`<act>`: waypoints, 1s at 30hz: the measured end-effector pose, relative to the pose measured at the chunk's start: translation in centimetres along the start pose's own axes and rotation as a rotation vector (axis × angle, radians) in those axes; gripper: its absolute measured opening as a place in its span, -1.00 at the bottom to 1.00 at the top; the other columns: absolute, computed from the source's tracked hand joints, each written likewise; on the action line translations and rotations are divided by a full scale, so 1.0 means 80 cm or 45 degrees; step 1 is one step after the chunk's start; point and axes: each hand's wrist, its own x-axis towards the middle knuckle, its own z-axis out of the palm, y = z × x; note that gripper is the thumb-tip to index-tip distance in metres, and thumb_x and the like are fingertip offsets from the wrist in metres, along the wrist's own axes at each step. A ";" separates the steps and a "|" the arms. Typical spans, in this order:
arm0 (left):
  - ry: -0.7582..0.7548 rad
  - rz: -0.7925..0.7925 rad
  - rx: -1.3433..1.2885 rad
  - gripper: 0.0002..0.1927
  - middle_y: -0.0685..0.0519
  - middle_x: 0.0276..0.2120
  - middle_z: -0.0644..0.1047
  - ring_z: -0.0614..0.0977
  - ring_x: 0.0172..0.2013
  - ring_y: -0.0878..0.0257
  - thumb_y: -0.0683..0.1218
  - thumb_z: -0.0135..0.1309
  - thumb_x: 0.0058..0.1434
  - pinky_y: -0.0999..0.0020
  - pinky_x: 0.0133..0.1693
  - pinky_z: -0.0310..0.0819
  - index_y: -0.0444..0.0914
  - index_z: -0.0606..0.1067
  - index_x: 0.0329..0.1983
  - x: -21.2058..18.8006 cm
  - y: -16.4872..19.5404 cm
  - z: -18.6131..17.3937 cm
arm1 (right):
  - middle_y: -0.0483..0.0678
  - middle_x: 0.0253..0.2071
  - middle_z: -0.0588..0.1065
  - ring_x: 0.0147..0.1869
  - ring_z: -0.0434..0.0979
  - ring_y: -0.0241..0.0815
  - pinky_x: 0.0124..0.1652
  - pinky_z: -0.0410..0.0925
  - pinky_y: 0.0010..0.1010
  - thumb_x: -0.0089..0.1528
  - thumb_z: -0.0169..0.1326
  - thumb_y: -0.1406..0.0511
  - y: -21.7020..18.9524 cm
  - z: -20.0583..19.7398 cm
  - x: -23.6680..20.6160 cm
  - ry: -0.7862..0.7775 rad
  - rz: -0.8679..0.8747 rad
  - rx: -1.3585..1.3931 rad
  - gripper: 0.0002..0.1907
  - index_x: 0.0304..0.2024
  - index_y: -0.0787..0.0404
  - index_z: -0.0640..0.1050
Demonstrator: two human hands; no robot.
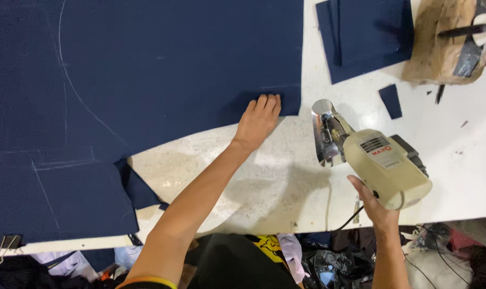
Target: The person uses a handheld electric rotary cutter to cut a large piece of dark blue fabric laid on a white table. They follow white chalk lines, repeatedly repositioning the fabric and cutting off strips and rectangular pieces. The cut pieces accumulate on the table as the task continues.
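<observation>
We count 1 large navy cloth (pixel 146 69), 1 smaller navy piece (pixel 363 37), 1 navy scrap (pixel 391 101), 1 cream cutting machine (pixel 384 163), 1 binder clip (pixel 6 243).

Bare white table (pixel 285 176) open between left hand (pixel 259 120), flat on navy fabric's (pixel 146 69) edge, and right hand (pixel 376 206) holding cutting machine (pixel 376 160). Farther right, small navy scrap (pixel 391 100), folded navy piece (pixel 363 37) and taped brown bundle (pixel 446 45) crowding the far corner.
</observation>
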 end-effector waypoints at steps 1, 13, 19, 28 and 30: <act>0.042 -0.007 -0.072 -0.48 -0.04 0.06 0.49 0.50 0.05 0.14 -0.18 0.10 0.21 0.32 0.00 0.46 -0.38 0.46 0.27 -0.001 -0.002 0.003 | -0.12 -0.46 0.46 -0.44 0.40 -0.28 -0.42 0.30 -0.43 0.18 0.36 0.26 0.004 0.002 0.003 0.003 0.005 0.048 -0.72 -0.21 0.31 0.59; 0.115 0.038 -0.534 -0.50 -0.08 0.15 0.49 0.49 0.16 0.08 -0.25 0.08 0.14 0.16 0.16 0.39 -0.32 0.49 0.21 -0.011 0.018 -0.006 | -0.05 -0.34 0.61 -0.28 0.62 -0.22 -0.32 0.47 -0.36 0.07 0.33 0.17 0.009 -0.017 0.027 -0.256 0.044 0.146 -0.61 -0.21 0.32 0.60; 0.179 -0.298 -0.718 -0.47 -0.13 0.24 0.44 0.44 0.27 -0.01 -0.29 0.11 0.18 0.06 0.32 0.32 -0.30 0.44 0.26 -0.102 0.009 -0.022 | -0.04 -0.60 0.40 -0.59 0.33 -0.20 -0.55 0.21 -0.34 0.21 0.27 0.28 0.008 0.008 0.013 -0.105 0.249 0.123 -0.75 -0.36 0.35 0.53; 0.172 -0.879 -0.081 -0.46 -0.21 0.23 0.42 0.38 0.29 -0.11 -0.15 0.14 0.25 -0.15 0.30 0.20 -0.37 0.38 0.29 -0.288 -0.130 -0.051 | -0.03 -0.60 0.38 -0.66 0.30 -0.22 -0.63 0.22 -0.34 0.14 0.31 0.33 0.015 0.059 -0.061 -0.114 0.263 0.356 -0.52 0.09 0.24 0.49; 0.157 -0.902 0.018 -0.49 -0.16 0.22 0.44 0.41 0.27 -0.06 -0.16 0.12 0.26 -0.10 0.27 0.24 -0.36 0.40 0.28 -0.307 -0.151 -0.053 | 0.01 -0.54 0.42 -0.60 0.35 -0.15 -0.56 0.27 -0.28 0.10 0.37 0.32 0.004 0.069 -0.070 -0.093 0.022 0.207 -0.49 0.07 0.22 0.50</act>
